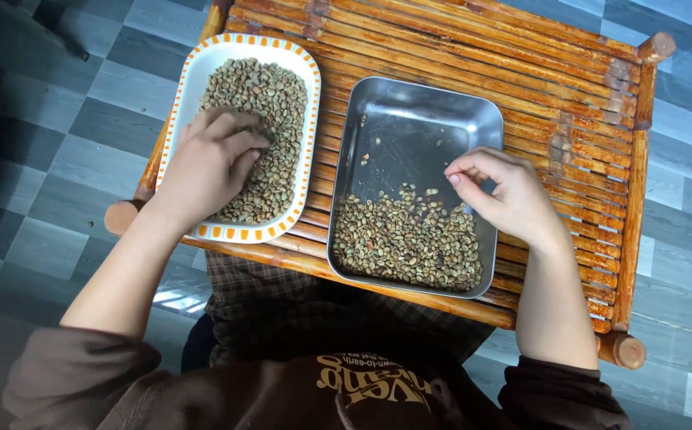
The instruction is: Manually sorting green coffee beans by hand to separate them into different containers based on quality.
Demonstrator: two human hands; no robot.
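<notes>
On the slatted bamboo table (pixel 569 87) in front of me, the white oval dish with an orange-checked rim (pixel 202 68) lies with its long axis running away from me, tipped slightly to the right at its far end, and it is heaped with pale green coffee beans (pixel 274 103). My left hand (pixel 206 163) rests palm down on those beans at the near left of the dish, fingers curled loosely into the pile, neither flat nor fisted. Just beside the dish on the right sits a rectangular steel tray (pixel 417 103), its long side also running away from me, with sorted beans (pixel 409 239) gathered at its near end and a few scattered farther up. My right hand (pixel 501 195) hovers over the tray's right edge, thumb and forefinger pinched together; whether a bean sits between them I cannot tell. Grey checked floor tiles (pixel 59 119) surround the table.
</notes>
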